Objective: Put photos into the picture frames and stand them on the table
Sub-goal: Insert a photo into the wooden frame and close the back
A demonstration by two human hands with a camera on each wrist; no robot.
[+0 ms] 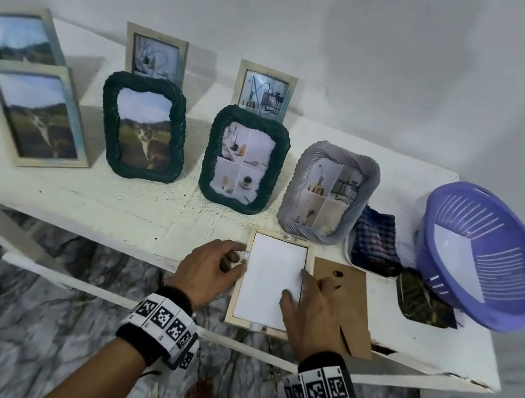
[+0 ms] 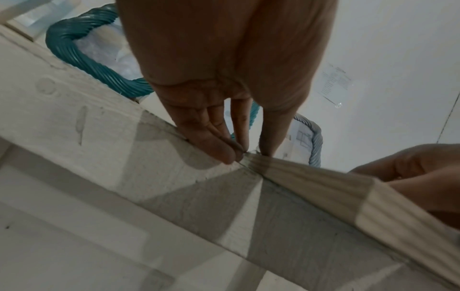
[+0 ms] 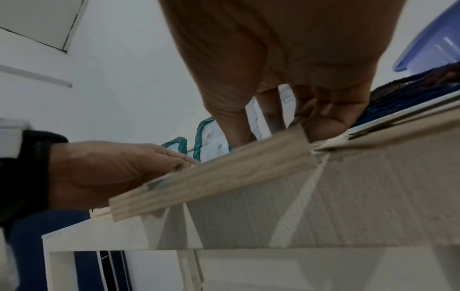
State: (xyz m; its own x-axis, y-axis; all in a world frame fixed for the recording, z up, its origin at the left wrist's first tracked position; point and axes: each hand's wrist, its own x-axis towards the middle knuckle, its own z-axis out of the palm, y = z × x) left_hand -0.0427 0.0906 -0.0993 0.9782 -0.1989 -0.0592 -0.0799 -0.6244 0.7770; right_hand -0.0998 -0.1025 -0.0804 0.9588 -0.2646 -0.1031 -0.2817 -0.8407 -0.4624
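Observation:
A light wooden frame (image 1: 234, 301) lies face down at the table's front edge, with a photo (image 1: 270, 276) in it, white back up. My left hand (image 1: 237, 257) pinches the frame's left rail near a small metal tab; the left wrist view shows fingers and thumb of the left hand (image 2: 246, 151) meeting on the frame (image 2: 323, 185). My right hand (image 1: 300, 288) presses the photo's back with thumb and index finger. In the right wrist view the right hand (image 3: 257, 135) reaches over the frame (image 3: 224, 177). The brown backing board (image 1: 341, 302) lies just right of the frame.
Several filled frames stand behind: two green rope frames (image 1: 142, 130) (image 1: 243, 161), a grey rope frame (image 1: 330, 192), and wooden ones further back. A checked cloth (image 1: 375, 242), a loose dark photo (image 1: 421, 301) and a purple basket (image 1: 484, 256) are at the right. The frame overhangs the table edge (image 1: 140, 255).

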